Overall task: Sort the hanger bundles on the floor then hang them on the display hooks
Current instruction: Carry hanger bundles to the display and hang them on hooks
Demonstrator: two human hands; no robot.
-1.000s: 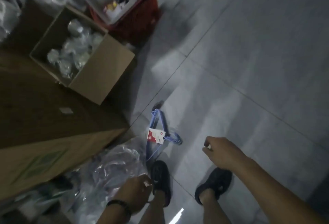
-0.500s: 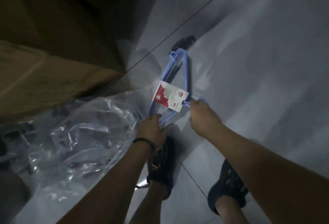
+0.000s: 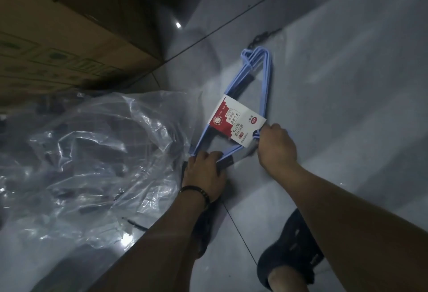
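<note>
- Bent low over the tiled floor [image 3: 335, 71], hard by a cardboard box [image 3: 58, 55].
- Risks dragging up the clear plastic bag [image 3: 104, 152], just beside the bundle's near corner.
- Lying on the floor: blue hanger bundle [image 3: 266, 78].
- Curled round one corner, left hand [image 3: 203, 171]; closed round the hook end, right hand [image 3: 275, 145].
- Could tear or slip off under an uneven pull: paper label [image 3: 240, 124], leaving the hangers to fan loose.

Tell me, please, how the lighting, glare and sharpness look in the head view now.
Head view: dim overall, nearly black above the cardboard box; white glare streaks on the plastic bag and the glossy floor; the label on the blue hanger bundle is sharp, as are the left hand and right hand gripping it; no motion blur.
</note>
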